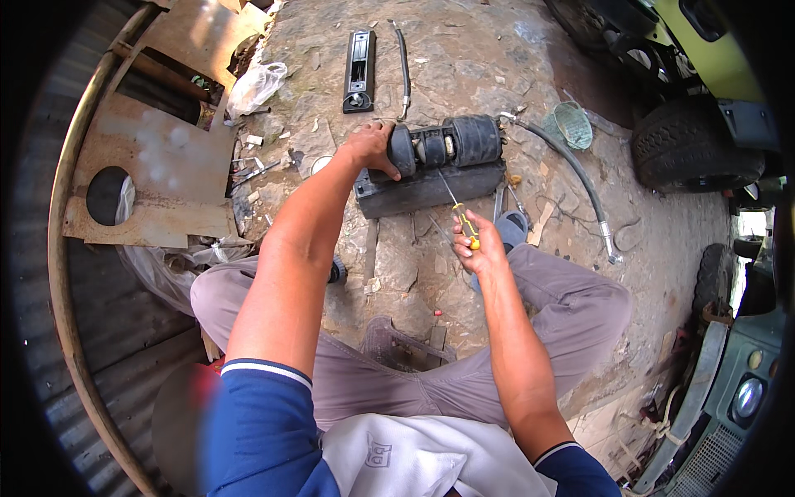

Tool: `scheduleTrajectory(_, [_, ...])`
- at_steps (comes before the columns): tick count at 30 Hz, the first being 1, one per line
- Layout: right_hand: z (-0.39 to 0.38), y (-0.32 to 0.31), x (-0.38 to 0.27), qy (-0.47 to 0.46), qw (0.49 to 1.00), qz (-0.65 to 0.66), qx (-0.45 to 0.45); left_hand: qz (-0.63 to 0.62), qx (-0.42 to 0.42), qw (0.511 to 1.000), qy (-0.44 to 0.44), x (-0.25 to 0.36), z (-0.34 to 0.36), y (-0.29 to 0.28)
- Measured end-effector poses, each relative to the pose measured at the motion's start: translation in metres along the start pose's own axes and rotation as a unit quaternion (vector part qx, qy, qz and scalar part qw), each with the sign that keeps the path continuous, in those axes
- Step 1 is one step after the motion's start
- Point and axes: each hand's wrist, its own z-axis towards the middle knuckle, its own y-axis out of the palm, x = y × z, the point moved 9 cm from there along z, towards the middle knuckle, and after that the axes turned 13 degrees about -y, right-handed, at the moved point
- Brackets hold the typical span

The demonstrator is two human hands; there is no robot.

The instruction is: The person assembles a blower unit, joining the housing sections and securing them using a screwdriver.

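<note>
A black blower unit [431,189] lies on the ground in front of me, with rounded housings at both ends and a motor-like middle part between them. My left hand [373,151] grips its left housing, thumb on the near side and fingers over the top. In my right hand [480,243] is a screwdriver [460,217] with a yellow and black handle. Its thin shaft points up and away toward the unit's middle, and the tip is at or close to the near side of the motor part. I cannot tell whether it touches.
Beyond the unit lie a black rectangular panel [359,73] and a short hose [403,70]. A longer hose [571,157] with metal fittings curves at the right, near a greenish mesh basket [572,126]. Rusty sheet metal [149,166] stands left; a vehicle tyre [700,145] is at right.
</note>
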Motion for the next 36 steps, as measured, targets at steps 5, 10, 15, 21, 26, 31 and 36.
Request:
scheduleTrajectory(5, [0.0,-0.001,0.002,0.013,0.999,0.04,-0.001,-0.008,0.006,1.0,0.004,-0.002,-0.001,-0.001])
scheduleTrajectory(10, [0.002,0.002,0.007,0.014,0.996,0.085,-0.024,-0.003,0.012,1.0,0.011,-0.003,-0.001,0.0])
scheduleTrajectory(15, [0.002,0.007,0.015,0.028,0.983,0.158,-0.085,-0.003,0.03,0.999,0.026,-0.004,0.001,0.001])
scheduleTrajectory(21, [0.004,-0.012,-0.01,-0.067,0.949,-0.305,-0.044,0.004,0.018,1.0,0.012,-0.005,0.0,0.002])
scheduleTrajectory(26, [-0.027,0.035,-0.055,-0.352,0.509,-0.783,0.07,0.008,0.016,1.0,0.006,-0.003,-0.001,0.002])
scheduleTrajectory(31, [-0.001,-0.007,-0.014,-0.042,0.984,-0.173,-0.018,0.011,0.021,1.0,0.001,-0.005,-0.001,0.002])
scheduleTrajectory(36, [0.005,-0.014,-0.042,-0.189,0.805,-0.559,0.05,0.012,0.013,1.0,0.002,0.001,-0.004,0.0])
